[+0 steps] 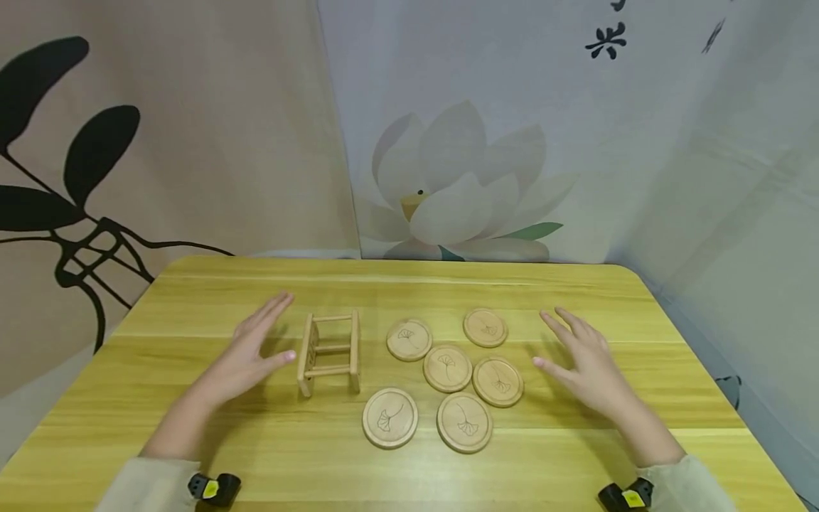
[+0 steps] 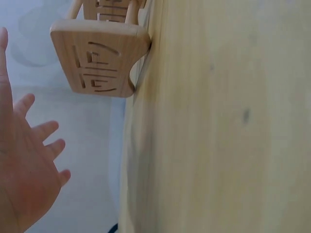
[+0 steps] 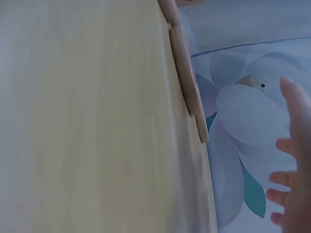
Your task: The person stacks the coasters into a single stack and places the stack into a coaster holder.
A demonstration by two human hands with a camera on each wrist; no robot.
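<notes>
Right hand (image 3: 302, 165) with 5 digits showing, wooden discs (image 3: 185, 73) edge-on, tabletop (image 3: 97, 116), flower-printed backdrop (image 3: 248, 116)

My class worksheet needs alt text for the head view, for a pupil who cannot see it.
A person's left hand and right hand, both empty, are raised over a yellow wood-grain table. Between them are a small pale wooden rack, nearer the left hand, and six round pale wooden discs marked with leaf designs. Behind is a pale lotus-printed backdrop.
</notes>
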